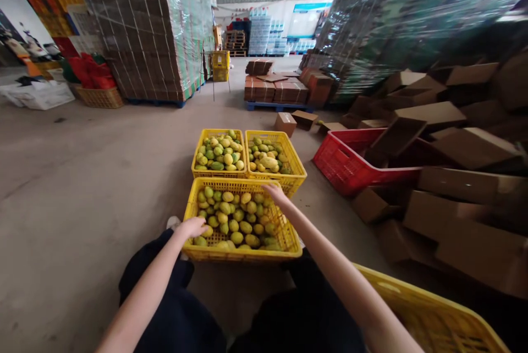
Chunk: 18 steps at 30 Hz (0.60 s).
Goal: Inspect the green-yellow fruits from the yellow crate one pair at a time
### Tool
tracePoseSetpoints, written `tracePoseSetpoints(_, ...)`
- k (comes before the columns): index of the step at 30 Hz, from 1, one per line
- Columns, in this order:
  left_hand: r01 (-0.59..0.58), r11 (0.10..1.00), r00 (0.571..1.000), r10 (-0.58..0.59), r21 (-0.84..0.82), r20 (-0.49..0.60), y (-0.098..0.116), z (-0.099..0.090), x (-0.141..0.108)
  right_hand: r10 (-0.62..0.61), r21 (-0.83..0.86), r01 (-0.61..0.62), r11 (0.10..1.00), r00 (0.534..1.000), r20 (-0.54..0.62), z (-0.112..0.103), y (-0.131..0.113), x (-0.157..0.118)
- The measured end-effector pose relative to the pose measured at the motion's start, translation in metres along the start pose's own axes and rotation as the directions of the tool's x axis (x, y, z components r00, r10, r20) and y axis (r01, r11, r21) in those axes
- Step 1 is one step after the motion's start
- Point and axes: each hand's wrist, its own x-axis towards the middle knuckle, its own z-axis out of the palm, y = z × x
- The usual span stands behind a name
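Note:
A yellow plastic crate [247, 254] stands on the floor between my legs, holding many oval yellow-green fruits [234, 225]. The left side rim of this crate is under my left hand [193, 227], whose fingers curl over it to the inside, close to the fruits. At the far right corner, my right hand [275, 193] is closed over the rim. Parts of the fingers of both hands are hidden or too small to make out. Just beyond it, two more yellow crates stand side by side, a left crate [218, 174] and a right crate [297, 169], both filled with similar fruits.
To the right lie a red crate [342, 169] and a heap of cardboard boxes [466, 210]. Another yellow crate [429, 298] is close by my right arm. Flattened cartons [275, 92] sit on a blue pallet ahead. Tall wrapped stacks [144, 28] flank the aisle.

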Motion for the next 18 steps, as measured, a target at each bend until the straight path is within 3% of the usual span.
tracePoseSetpoints(4, 0.023, 1.0, 1.0, -0.023, 0.002, 0.011, 0.005, 0.0, 0.0, 0.095, -0.163, -0.049, 0.985, 0.953, 0.289, 0.05, 0.04, -0.049)
tracePoseSetpoints(8, 0.041, 0.999, 0.997, -0.04, -0.001, 0.062, 0.009, -0.003, 0.0, 0.199, -0.315, -0.064, 0.947, 0.887, 0.416, 0.076, 0.076, -0.075)
tracePoseSetpoints(14, 0.011, 0.998, 0.994, -0.005, -0.064, 0.105, 0.019, -0.001, -0.003, 0.314, -0.492, -0.07, 0.868, 0.845, 0.433, 0.089, 0.104, -0.052)
tracePoseSetpoints(18, -0.035, 0.994, 0.992, 0.048, -0.108, 0.114, 0.026, -0.004, -0.008, 0.319, -0.521, -0.044, 0.852, 0.834, 0.45, 0.112, 0.112, -0.024)
